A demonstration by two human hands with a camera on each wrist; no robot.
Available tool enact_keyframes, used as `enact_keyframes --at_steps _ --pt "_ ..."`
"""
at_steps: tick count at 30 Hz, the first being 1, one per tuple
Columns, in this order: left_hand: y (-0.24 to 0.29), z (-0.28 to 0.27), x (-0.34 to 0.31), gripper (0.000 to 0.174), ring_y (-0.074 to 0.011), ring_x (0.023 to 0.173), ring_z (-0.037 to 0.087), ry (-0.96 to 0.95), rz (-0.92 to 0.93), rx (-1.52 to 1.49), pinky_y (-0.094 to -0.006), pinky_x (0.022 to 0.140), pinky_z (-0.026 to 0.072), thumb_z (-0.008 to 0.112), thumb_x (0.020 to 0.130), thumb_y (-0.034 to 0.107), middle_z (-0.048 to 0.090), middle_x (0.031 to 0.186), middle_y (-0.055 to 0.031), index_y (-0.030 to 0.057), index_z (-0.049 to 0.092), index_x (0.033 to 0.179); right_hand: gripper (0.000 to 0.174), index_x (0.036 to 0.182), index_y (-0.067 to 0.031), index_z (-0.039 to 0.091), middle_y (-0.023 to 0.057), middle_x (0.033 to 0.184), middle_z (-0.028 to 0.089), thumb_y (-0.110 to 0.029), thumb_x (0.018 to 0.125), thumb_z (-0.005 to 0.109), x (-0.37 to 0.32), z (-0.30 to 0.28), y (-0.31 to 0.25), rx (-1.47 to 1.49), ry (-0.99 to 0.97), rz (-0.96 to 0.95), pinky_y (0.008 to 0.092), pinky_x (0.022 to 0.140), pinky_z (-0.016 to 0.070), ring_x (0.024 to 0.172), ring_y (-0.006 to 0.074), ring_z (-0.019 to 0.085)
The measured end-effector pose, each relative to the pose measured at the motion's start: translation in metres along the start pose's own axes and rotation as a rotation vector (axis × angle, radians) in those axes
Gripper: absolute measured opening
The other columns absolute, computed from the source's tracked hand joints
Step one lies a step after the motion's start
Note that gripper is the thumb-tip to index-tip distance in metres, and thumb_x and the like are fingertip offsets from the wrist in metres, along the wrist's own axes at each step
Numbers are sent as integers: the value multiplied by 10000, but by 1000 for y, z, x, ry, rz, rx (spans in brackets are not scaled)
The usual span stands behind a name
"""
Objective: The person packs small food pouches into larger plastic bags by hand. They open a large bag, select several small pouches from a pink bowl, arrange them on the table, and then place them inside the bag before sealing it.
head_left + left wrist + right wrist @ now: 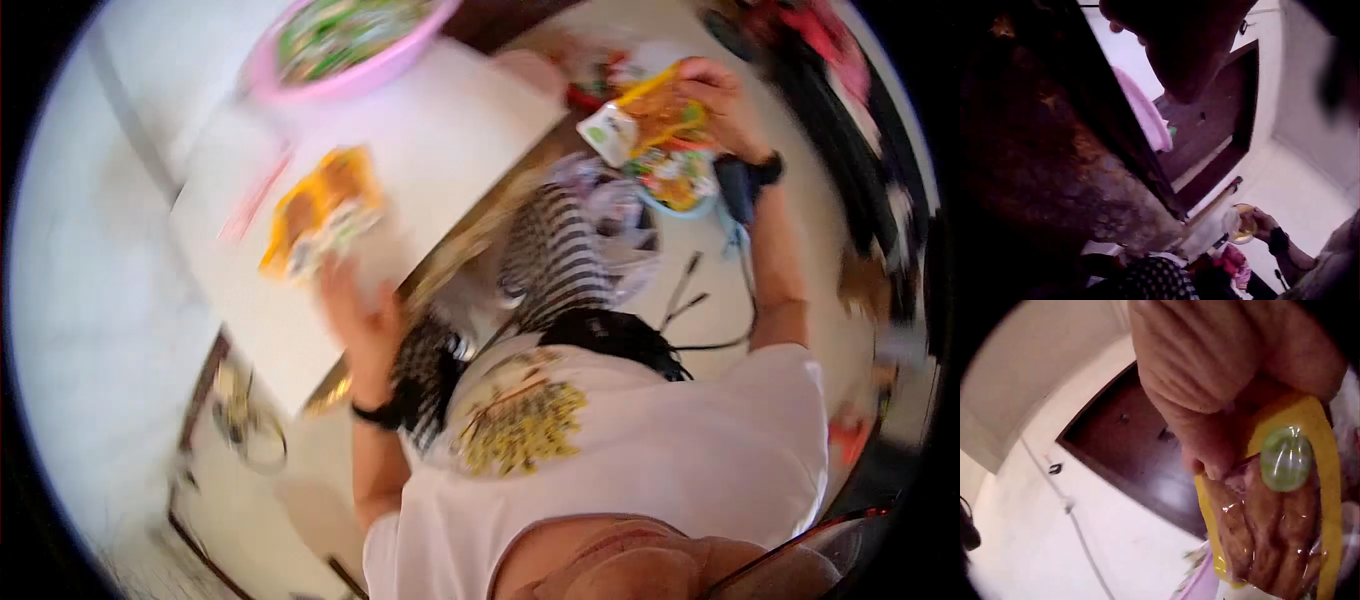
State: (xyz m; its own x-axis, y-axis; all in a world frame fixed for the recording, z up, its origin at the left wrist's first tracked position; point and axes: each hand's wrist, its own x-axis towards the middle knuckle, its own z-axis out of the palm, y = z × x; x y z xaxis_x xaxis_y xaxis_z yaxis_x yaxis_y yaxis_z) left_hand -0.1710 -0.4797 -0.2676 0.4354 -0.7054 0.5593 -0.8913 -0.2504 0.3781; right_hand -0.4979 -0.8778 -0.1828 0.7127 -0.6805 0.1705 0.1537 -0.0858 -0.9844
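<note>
My right hand [722,105] pinches the edge of a yellow-bordered packet [655,115], held up over a light blue container [684,208] at the right. Up close in the right wrist view, the fingers of that hand [1197,381] grip the packet [1266,531], whose clear front shows brown pieces under a green oval label. A second yellow packet [322,205] lies on the white table. Just below it, my left hand [362,325] is blurred, fingers extended, holding nothing. In the left wrist view, the left hand [1185,47] is a dark shape above the table edge.
A pink basin [405,62] with green contents stands at the table's far side. Red-and-white packaging [612,75] lies beyond the right container. Plastic bags [625,225] sit beside striped-covered legs [570,255], and black cables [690,300] lie on the floor.
</note>
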Motion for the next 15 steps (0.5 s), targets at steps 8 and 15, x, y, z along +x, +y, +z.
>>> enact_keyframes --at_steps 8,15 --pt "51 -18 -28 571 -226 1070 600 -213 -550 -1266 -326 869 496 622 934 199 552 1278 -123 51 334 1405 214 1064 -31 566 53 995 606 37 862 589 39 257 16 358 -359 141 274 812 521 885 145 612" --pt "28 -32 -29 211 -150 888 647 332 -934 -1535 -279 759 540 485 997 138 636 1074 -75 54 510 1189 219 1011 -49 502 41 912 565 26 845 623 -3 368 68 602 -391 545 298 744 543 878 157 611"
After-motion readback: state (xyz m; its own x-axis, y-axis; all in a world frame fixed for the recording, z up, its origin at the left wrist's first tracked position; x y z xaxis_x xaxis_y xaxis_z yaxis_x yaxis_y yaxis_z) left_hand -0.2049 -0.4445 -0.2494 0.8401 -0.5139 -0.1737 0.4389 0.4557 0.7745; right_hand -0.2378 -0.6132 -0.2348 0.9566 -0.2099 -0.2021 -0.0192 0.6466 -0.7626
